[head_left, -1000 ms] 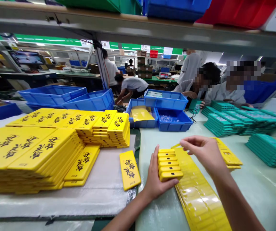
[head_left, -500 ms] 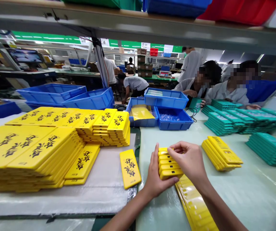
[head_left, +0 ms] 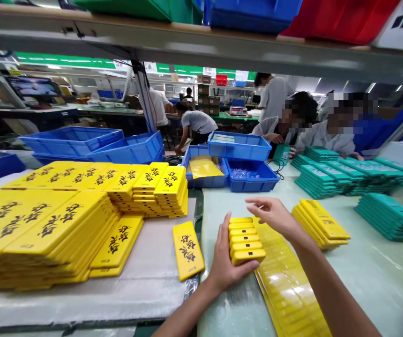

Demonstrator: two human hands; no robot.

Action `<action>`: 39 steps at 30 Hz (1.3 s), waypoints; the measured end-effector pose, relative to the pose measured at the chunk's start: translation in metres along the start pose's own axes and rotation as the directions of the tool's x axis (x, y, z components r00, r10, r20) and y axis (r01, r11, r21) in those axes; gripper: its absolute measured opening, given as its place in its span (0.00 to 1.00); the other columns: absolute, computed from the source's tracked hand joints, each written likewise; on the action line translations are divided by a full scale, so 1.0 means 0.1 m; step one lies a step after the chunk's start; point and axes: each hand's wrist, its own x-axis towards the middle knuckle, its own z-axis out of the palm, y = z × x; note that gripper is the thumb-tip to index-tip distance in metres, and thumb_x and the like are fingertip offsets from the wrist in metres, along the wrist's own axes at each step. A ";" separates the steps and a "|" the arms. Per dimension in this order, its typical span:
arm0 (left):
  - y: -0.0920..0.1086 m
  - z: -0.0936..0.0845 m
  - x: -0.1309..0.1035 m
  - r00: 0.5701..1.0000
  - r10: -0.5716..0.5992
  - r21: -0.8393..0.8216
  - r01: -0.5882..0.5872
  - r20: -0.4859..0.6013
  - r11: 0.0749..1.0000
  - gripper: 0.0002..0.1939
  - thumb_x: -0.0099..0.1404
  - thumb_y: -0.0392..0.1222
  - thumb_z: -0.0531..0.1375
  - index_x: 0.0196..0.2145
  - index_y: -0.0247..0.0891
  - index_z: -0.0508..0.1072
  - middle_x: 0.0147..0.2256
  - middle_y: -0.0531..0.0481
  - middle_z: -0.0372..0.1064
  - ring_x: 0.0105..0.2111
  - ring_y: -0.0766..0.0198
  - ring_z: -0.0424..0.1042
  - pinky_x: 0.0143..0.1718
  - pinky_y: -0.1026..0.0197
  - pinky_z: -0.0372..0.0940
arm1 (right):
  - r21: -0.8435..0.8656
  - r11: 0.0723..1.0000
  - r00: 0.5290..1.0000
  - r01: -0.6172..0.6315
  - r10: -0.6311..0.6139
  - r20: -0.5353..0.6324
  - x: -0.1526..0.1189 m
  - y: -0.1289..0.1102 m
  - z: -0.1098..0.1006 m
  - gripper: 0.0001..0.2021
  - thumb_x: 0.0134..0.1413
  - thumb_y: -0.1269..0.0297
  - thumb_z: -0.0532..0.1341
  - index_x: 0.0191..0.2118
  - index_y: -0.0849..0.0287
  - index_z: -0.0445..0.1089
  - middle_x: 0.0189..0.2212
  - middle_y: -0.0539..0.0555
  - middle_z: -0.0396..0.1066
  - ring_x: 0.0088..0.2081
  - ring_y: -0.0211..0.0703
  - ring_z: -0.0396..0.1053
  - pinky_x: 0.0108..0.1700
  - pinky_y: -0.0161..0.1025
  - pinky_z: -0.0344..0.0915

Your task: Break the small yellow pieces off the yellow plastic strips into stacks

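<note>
My left hand [head_left: 227, 260] is wrapped round a stack of several yellow cases [head_left: 246, 245], their short ends facing me. My right hand [head_left: 273, 214] hovers above and right of the stack, index finger stretched out and the others curled; whether a small piece sits at its fingertips is too small to tell. Beneath the right forearm lies a yellow sheet [head_left: 289, 281] with rows of strips. A single yellow case with black lettering [head_left: 188, 250] rests left of my left hand. Large piles of the same cases [head_left: 57, 220] stand further left.
Yellow cases [head_left: 323, 222] and teal stacks [head_left: 387, 217] stand at the right. Blue bins [head_left: 252, 175] line the back, one with small clear pieces. A shelf beam [head_left: 187, 40] crosses overhead. Several people in white work beyond, two beside the teal stacks.
My right hand has lifted off the top of the held stack and moved slightly up and right. More of the yellow sheet shows. The left hand still holds the stack.
</note>
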 end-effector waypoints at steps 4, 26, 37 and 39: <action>0.01 0.00 0.01 1.000 0.014 -0.024 -0.014 -0.009 1.000 0.67 0.52 0.62 0.75 0.76 0.45 0.40 0.68 0.36 0.58 0.66 0.36 0.63 0.68 0.35 0.59 | 0.190 0.981 0.977 -0.042 0.001 0.211 -0.03 0.12 0.05 0.21 0.49 0.48 0.72 0.37 0.64 0.84 0.34 0.58 0.82 0.36 0.46 0.77 0.40 0.39 0.72; 0.08 -0.04 0.05 0.998 0.055 0.058 -0.054 -0.009 0.997 0.61 0.57 0.67 0.71 0.75 0.45 0.43 0.68 0.37 0.58 0.64 0.38 0.67 0.69 0.36 0.58 | -0.530 0.749 0.912 -0.399 0.267 -0.310 -0.15 1.47 -0.20 0.07 0.49 0.77 0.66 0.31 0.61 0.82 0.37 0.62 0.83 0.43 0.52 0.79 0.41 0.38 0.65; 0.06 -0.04 0.05 0.999 0.042 0.060 -0.042 -0.011 0.997 0.61 0.56 0.67 0.71 0.75 0.47 0.44 0.68 0.37 0.58 0.64 0.37 0.66 0.69 0.34 0.57 | -0.589 0.716 0.923 -0.376 0.235 -0.304 -0.15 1.50 -0.06 0.06 0.48 0.69 0.73 0.35 0.61 0.79 0.39 0.61 0.81 0.42 0.50 0.77 0.39 0.37 0.60; 0.06 -0.04 0.05 0.999 0.040 0.053 -0.040 -0.010 0.998 0.61 0.56 0.67 0.71 0.75 0.47 0.43 0.68 0.37 0.58 0.64 0.37 0.66 0.69 0.34 0.58 | -0.586 0.711 0.918 -0.389 0.244 -0.313 -0.15 1.50 -0.04 0.08 0.49 0.68 0.73 0.37 0.62 0.80 0.41 0.62 0.81 0.43 0.51 0.77 0.39 0.37 0.60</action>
